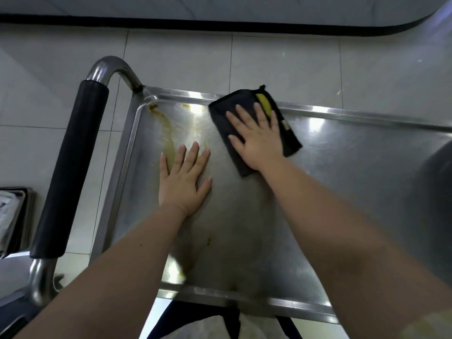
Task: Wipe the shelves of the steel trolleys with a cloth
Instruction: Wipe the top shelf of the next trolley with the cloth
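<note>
Our left forearm (117,265) and right forearm (342,228) reach over the near rim (244,300) onto the shelf (342,167). Far left, the padded handle (71,167) stands off the shelf's end. Just inside that end a yellow streak (168,133) runs from the far-left corner toward us, with smaller spots along the far rim (342,112) and another patch by the near rim.

Our left grip (182,179) lies flat on the steel, fingers spread and holding nothing, its fingertips over the streak's near end. To its right the cloth (221,121) lies folded on the shelf against the far rim. Its long axis is roughly in line with our right arm, and it has a yellow smear (264,104) at its far edge. Our right grip (256,140) presses flat on the cloth, fingers straight, not curled round it.

So the dirt lies leftward of the cloth, and we judge the coming stroke must carry the cloth left and then along the streak's length. The left grip is nearer the streak but bare, and it sits in the path, so it would need to lift clear. Right of the cloth the steel shows no yellow.
</note>
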`<act>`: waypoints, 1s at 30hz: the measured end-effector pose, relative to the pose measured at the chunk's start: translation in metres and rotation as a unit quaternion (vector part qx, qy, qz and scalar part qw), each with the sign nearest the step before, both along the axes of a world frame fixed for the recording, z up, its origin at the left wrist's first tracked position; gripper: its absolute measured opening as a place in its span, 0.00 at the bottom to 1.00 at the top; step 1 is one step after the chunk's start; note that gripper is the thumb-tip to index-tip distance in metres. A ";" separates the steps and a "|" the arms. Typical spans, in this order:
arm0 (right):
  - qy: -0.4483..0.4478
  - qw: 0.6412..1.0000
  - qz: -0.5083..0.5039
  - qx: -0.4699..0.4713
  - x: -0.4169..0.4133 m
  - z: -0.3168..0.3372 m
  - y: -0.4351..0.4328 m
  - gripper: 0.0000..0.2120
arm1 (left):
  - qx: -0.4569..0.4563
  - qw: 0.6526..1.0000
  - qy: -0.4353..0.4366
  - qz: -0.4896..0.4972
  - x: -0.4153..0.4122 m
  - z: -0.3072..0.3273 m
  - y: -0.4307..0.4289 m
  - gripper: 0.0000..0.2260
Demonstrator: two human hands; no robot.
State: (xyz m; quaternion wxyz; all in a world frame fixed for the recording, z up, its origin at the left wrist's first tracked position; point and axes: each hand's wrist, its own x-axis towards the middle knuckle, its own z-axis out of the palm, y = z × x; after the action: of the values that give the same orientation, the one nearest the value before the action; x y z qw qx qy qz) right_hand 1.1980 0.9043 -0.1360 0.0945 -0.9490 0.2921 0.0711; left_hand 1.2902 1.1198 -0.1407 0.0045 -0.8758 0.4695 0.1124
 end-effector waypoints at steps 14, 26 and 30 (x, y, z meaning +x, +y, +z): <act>0.004 1.000 0.022 -0.013 -0.062 0.002 0.031 0.28 | 0.027 1.000 0.001 -0.009 0.002 0.000 -0.009 0.29; -0.039 0.950 0.308 0.030 -0.213 -0.004 0.179 0.27 | 0.017 1.000 -0.007 -0.020 -0.003 -0.005 0.005 0.28; -0.031 0.969 0.244 0.009 -0.165 0.000 0.112 0.26 | 0.006 1.000 -0.005 -0.024 -0.006 -0.004 0.010 0.28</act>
State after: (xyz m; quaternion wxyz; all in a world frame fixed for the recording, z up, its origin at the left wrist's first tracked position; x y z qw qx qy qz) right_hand 1.0325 1.0161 -0.1355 0.0921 -0.9925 0.0482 0.0649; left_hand 1.2845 1.1303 -0.1448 0.0145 -0.8649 0.4894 0.1104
